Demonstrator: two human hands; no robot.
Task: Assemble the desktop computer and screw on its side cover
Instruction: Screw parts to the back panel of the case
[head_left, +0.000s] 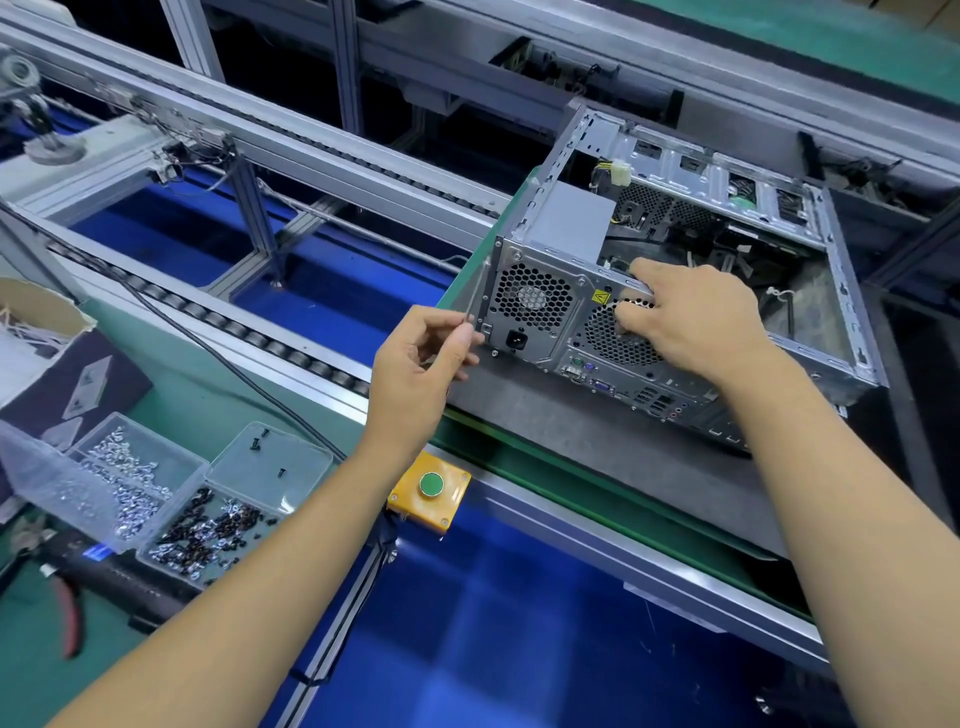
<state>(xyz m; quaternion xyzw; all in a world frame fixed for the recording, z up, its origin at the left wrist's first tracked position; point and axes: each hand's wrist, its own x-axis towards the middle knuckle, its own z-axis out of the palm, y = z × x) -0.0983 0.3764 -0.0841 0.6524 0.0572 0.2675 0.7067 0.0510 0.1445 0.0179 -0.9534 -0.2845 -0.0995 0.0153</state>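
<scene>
Green bench holds screw trays (156, 499); left hand (415, 374) pinches a rod (477, 291), right hand (691, 317) grips the case (675, 270).

We see a computer case (540, 306) of dull perforated sheet metal on a matt grey mat (597, 447), clear glossy plastic boxes (140, 467) of shiny metal screws (124, 499), and brushed aluminium rails (291, 130).

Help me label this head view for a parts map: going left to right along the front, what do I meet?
Red-handled pliers → box of silver screws → box of black screws → green button → computer case.
</scene>
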